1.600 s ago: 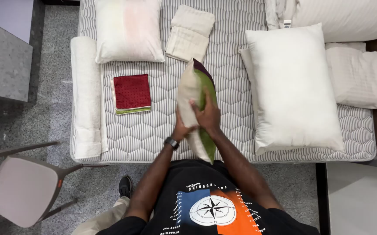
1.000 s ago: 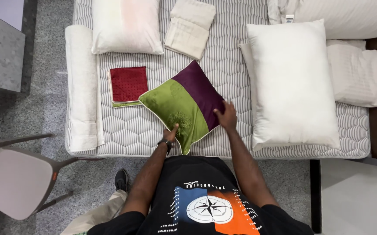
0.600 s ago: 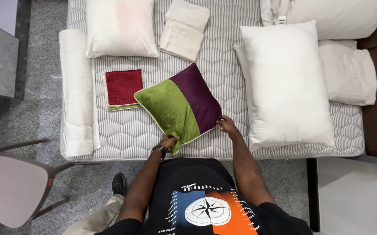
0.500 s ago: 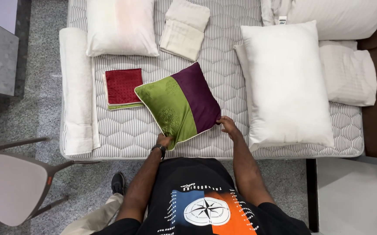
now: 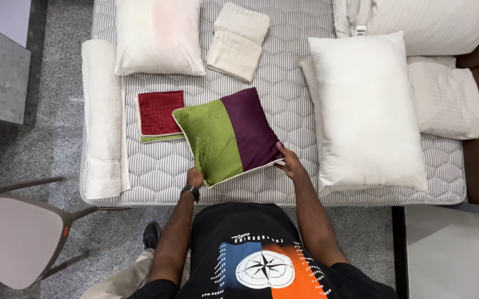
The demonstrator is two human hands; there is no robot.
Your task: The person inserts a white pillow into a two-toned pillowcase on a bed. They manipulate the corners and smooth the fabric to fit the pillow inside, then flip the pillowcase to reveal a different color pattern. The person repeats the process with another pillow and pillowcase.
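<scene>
On the mattress, just right of the folded red cloth, the green-and-purple cushion lies flat, its near edge pinched by the left hand and right hand at opposite corners, seemingly to square it.

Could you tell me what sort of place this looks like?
Probably a bedroom or a bedding workspace. A quilted mattress bears white pillows and folded cloths, the two hands hold a green and purple cushion on it, and a chair stands on the stone floor.
</scene>
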